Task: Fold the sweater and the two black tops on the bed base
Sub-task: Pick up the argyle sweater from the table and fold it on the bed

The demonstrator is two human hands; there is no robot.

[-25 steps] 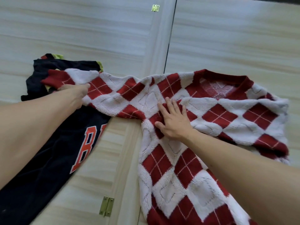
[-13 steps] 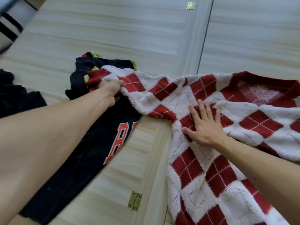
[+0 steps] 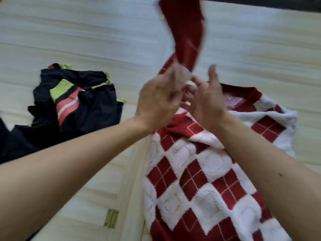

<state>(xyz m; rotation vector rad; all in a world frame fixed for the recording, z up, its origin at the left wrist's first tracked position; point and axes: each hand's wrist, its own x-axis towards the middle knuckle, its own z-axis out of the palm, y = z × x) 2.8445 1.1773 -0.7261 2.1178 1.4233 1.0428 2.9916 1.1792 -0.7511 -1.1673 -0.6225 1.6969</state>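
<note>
Pale wood-grain bed base (image 3: 69,40) under everything. On it at R lies the red-and-white argyle knit sweater (image 3: 199,180), one sleeve (image 3: 185,35) lifted upright. At L, apart from it, crumpled black tops (image 3: 97,105) w/ lime & red-striped trim. My left hand (image 3: 156,100), blurred, pinches the sleeve. My right hand (image 3: 210,103) is just beside, fingers curled, can't tell if gripping. Brass hinge (image 3: 111,218) nearest me.

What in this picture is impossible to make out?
The raised sleeve: its end is cut off by the top edge, head view.
How the left hand and right hand grip the sleeve: motion blur smears the fingers.
The sweater: its hem runs off the bottom edge.
The black tops: partly behind the left forearm and past the left edge; the two are hard to separate.
</note>
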